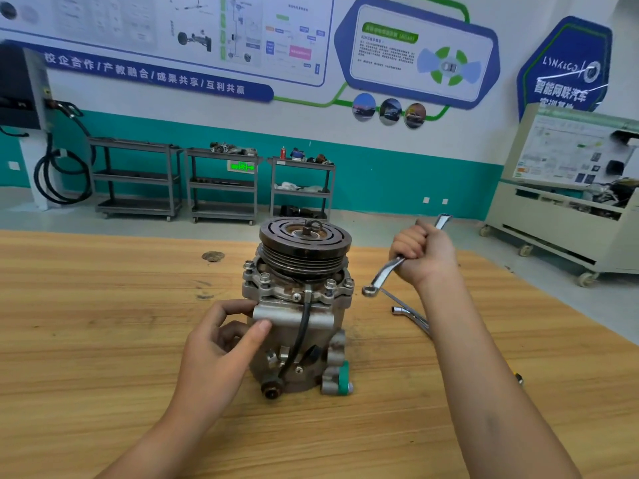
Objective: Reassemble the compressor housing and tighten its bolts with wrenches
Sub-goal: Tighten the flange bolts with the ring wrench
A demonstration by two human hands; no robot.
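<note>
The compressor (304, 326) stands upright on the wooden table (103, 340), its dark grooved pulley (304, 242) on top. Several bolts (264, 279) stick up from the housing flange under the pulley. My left hand (221, 344) holds the left side of the housing, thumb across its front and fingers curled round its side. My right hand (423, 255) grips a shiny ring wrench (383, 273) in a fist, to the right of the compressor. The wrench's ring end hangs just right of the flange, apart from the bolts.
A second wrench (409, 316) lies on the table under my right forearm. A small dark patch (213, 256) marks the tabletop behind the compressor. Beyond the table stand several metal carts (221, 184) and a wheeled cabinet (567, 216) at the right.
</note>
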